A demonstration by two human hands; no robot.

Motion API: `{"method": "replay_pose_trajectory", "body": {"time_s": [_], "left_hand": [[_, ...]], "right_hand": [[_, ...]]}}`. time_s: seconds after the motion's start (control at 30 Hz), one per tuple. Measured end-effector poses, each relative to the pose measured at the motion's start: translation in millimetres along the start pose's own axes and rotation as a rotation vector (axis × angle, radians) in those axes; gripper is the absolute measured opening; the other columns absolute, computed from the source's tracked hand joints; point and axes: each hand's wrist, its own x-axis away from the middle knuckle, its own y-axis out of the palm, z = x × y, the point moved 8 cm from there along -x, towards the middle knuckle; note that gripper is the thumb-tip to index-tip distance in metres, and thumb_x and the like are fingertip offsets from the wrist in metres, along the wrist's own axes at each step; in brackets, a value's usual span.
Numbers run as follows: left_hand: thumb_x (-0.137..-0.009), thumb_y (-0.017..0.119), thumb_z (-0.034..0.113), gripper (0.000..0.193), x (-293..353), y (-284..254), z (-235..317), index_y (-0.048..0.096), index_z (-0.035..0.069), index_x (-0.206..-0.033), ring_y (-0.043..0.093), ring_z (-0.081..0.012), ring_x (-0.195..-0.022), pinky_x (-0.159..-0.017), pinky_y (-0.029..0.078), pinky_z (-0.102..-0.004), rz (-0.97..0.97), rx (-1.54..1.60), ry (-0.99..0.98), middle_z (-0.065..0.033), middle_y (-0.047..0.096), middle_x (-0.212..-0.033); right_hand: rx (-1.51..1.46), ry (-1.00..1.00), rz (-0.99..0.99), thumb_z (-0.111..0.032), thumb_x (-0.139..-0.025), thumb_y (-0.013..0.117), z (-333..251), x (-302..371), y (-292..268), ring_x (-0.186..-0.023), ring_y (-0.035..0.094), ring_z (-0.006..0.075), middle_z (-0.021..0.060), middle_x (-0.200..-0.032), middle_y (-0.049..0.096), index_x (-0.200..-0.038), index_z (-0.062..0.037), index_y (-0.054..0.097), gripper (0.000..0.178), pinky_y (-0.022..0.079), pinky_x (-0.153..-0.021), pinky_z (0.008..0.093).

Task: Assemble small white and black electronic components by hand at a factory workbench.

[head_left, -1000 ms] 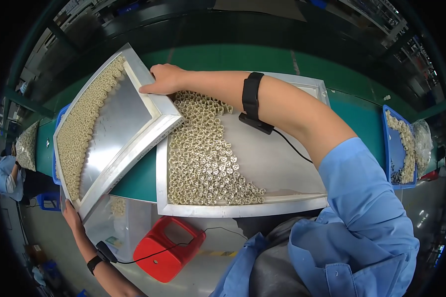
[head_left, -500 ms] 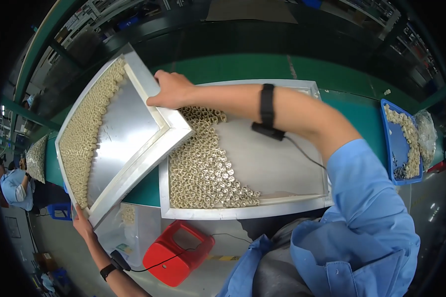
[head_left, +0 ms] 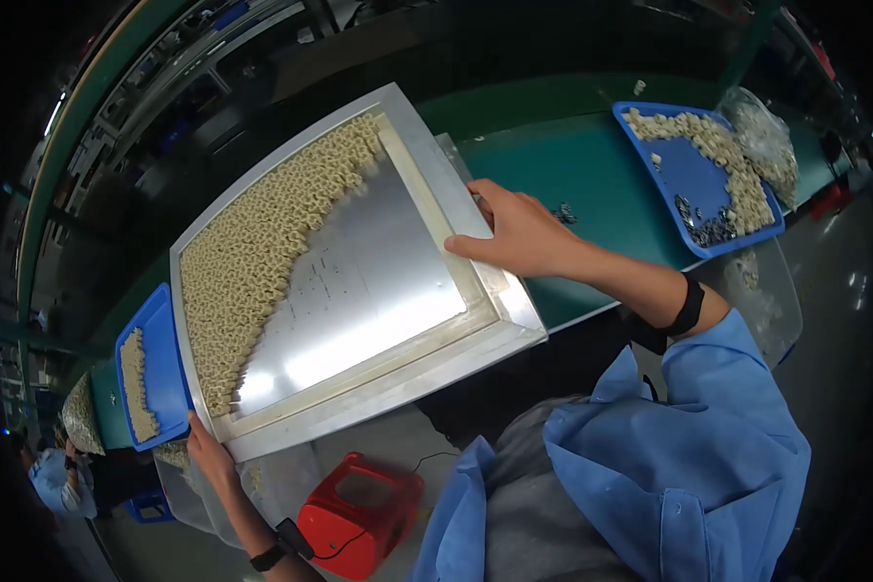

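Both my hands hold a large silver metal-framed tray [head_left: 364, 276], tilted in front of me. Small cream ring-shaped pieces [head_left: 257, 242] are packed along its far and left sides, while the rest of its shiny plate is bare with a few dark specks. My right hand [head_left: 519, 231] is closed around the right rim, thumb on top. At the near left corner, my left hand [head_left: 209, 451] grips the frame from outside, its fingers partly hidden underneath. A grey edge [head_left: 449, 150] shows behind the tray's right side; the rest of it is hidden.
A blue tray [head_left: 155, 369] with cream pieces adjoins the held tray's left side. At right, another blue tray [head_left: 684, 179] holds cream and dark pieces, beside a clear bag [head_left: 761, 141]. A red stool [head_left: 364, 519] stands below the green table [head_left: 592, 160]. Another person [head_left: 58, 480] is far left.
The held tray has swung right and levelled out, now covering where the second framed tray with pieces lay. My right hand moved right with it. The view has turned, bringing the left blue tray into sight.
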Motion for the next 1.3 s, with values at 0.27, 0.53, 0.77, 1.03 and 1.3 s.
{"method": "replay_pose_trajectory", "body": {"time_s": [0.27, 0.53, 0.77, 1.03, 1.3], "left_hand": [[-0.108, 0.045, 0.052, 0.066, -34.5, -14.6, 11.9, 0.069, -0.01, -0.106, 0.062, -0.0245, -0.084, -0.085, 0.049, -0.0399, -0.183, -0.212, 0.021, -0.0183, 0.071, -0.093], [-0.107, 0.045, 0.055, 0.071, -44.4, -11.2, 7.9, 0.068, -0.011, -0.114, 0.064, -0.0343, -0.09, -0.089, 0.049, -0.0426, -0.142, -0.282, 0.066, -0.0252, 0.072, -0.103], [-0.108, 0.048, 0.047, 0.059, -39.7, -28.8, 18.0, 0.063, -0.008, -0.124, 0.062, -0.0343, -0.11, -0.099, 0.046, -0.0414, 0.109, -0.443, 0.183, -0.0232, 0.066, -0.124], [-0.104, 0.059, 0.019, 0.028, 68.9, 78.1, 213.9, 0.062, -0.002, -0.123, 0.06, -0.0292, -0.11, -0.1, 0.043, -0.0399, -0.192, -0.187, 0.617, -0.0158, 0.065, -0.116], [-0.093, 0.065, 0.012, 0.024, 174.0, 185.0, 300.2, 0.065, 0.003, -0.115, 0.059, -0.0289, -0.109, -0.105, 0.029, -0.0433, -0.704, -0.228, 0.841, -0.0123, 0.066, -0.111]], "right_hand": [[0.071, -0.021, 0.156, -0.043, -0.086, 0.075, -21.5, 34.9, 15.7, -0.085, 0.068, 0.0312, 0.02, -0.092, 0.069, -0.136, 0.0109, 0.052, 0.077, 0.052, -0.083, 0.0438], [0.146, -0.024, 0.177, -0.047, -0.087, 0.074, -4.1, 26.0, 28.1, -0.095, 0.066, 0.0397, 0.0222, -0.097, 0.069, -0.128, 0.0072, 0.057, 0.071, 0.05, -0.087, 0.0485], [0.286, -0.232, 0.399, -0.029, -0.093, 0.066, 4.5, 62.3, -53.5, -0.104, 0.064, 0.0371, 0.017, -0.107, 0.065, -0.122, -0.0027, 0.066, 0.039, 0.051, -0.089, 0.0468], [0.633, 0.019, 0.543, -0.025, -0.094, 0.065, 147.4, 60.4, -226.8, -0.102, 0.066, 0.0329, 0.0159, -0.107, 0.066, -0.122, -0.0081, 0.07, 0.033, 0.053, -0.089, 0.0437], [0.428, -0.032, 0.251, -0.018, -0.091, 0.065, 188.0, 26.0, -231.0, -0.097, 0.067, 0.032, 0.0166, -0.107, 0.067, -0.117, -0.0048, 0.072, 0.03, 0.054, -0.086, 0.0433]]}}
